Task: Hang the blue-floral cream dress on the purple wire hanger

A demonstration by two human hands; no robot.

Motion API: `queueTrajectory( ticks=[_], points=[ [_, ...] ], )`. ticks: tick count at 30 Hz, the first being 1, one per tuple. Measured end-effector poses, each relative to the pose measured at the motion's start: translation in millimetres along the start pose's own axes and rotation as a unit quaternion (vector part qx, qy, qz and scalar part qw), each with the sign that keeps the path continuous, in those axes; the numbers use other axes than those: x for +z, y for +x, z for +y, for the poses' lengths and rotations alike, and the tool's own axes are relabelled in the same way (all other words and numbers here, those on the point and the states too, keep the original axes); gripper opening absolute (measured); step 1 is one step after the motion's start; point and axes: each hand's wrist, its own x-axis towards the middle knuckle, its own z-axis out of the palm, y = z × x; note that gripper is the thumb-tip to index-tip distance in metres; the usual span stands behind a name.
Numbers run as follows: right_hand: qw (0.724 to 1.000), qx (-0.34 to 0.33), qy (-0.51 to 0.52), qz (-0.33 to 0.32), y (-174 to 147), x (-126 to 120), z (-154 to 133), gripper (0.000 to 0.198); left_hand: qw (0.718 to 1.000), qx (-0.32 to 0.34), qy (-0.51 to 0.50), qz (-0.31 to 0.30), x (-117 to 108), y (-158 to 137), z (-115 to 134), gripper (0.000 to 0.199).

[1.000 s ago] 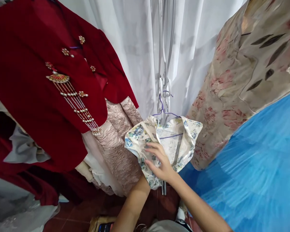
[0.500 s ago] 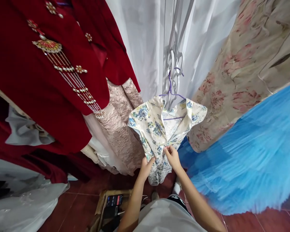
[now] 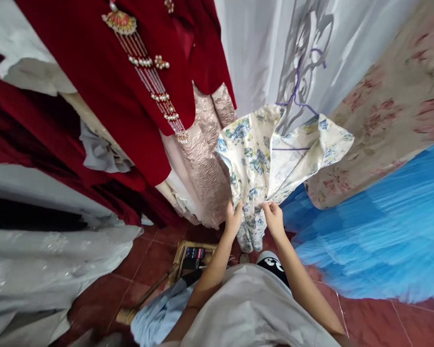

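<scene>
Between your two hands, at the middle of the view, the floral dress (image 3: 255, 166) hangs open at the neck from a purple hanger (image 3: 295, 91), whose lower bar shows inside the neckline and whose hook is up against the curled white metalwork (image 3: 310, 36). Your left hand (image 3: 234, 219) grips the dress at its left side, the thumb in front and the other fingers partly hidden by the cloth. Your right hand (image 3: 274, 217) pinches the front just below the deep opening, thumb and forefinger pressed together on the fabric, level with your left and a little apart from it. Below your fingers the dress narrows into loose folds above the red tiled floor (image 3: 379, 320). Behind the hanger falls a white curtain (image 3: 251, 48). To your left hangs a red jacket (image 3: 130, 106) with a beaded tassel (image 3: 148, 74), over a pale pink skirt (image 3: 210, 161). To your right are a beige flowered garment (image 3: 369, 125) and, beneath it, a fluffy blue skirt (image 3: 369, 241). Near your left forearm, low down, a phone (image 3: 195, 252) lies on a wooden stool (image 3: 181, 250), with light blue cloth (image 3: 155, 313) nearby
</scene>
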Motion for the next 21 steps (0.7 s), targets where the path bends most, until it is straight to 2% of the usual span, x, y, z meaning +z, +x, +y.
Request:
queueTrajectory(
  ticks=[2,3,4,5,8,10,16,21],
  points=[
    [1.000,0.007,0.013,0.006,-10.6,-1.2,-1.7,0.033,0.989,0.104,0.064,0.087,-1.4,-5.8,-0.5,0.039],
    [1.000,0.010,0.017,0.009,-14.6,-2.5,-2.9,0.033,0.979,0.145,0.090,0.108,0.7,-10.6,-2.2,0.038],
    [1.000,0.014,0.019,0.008,-17.5,-4.1,-4.2,0.032,0.973,0.174,0.109,0.102,4.8,-16.3,-4.9,0.037],
    [1.000,0.017,0.019,0.009,-19.7,-5.9,-5.7,0.031,0.971,0.193,0.121,0.069,10.8,-22.4,-8.2,0.036],
    [1.000,0.020,0.020,0.007,-23.7,-11.6,-10.8,0.028,0.967,0.203,0.135,-0.076,34.1,-37.9,-18.4,0.041],
    [1.000,0.017,0.018,0.005,-26.7,-15.3,-14.3,0.027,0.963,0.197,0.136,-0.126,47.4,-41.7,-22.0,0.042],
    [0.997,0.032,0.068,0.014,-36.8,-24.4,-23.8,0.020,0.951,0.219,0.149,-0.159,60.1,-30.4,-17.2,0.014],
    [0.981,0.121,0.146,0.035,-38.4,-27.4,-22.1,0.021,0.954,0.200,0.153,-0.162,62.6,-33.5,-16.5,0.013]
  ],
)
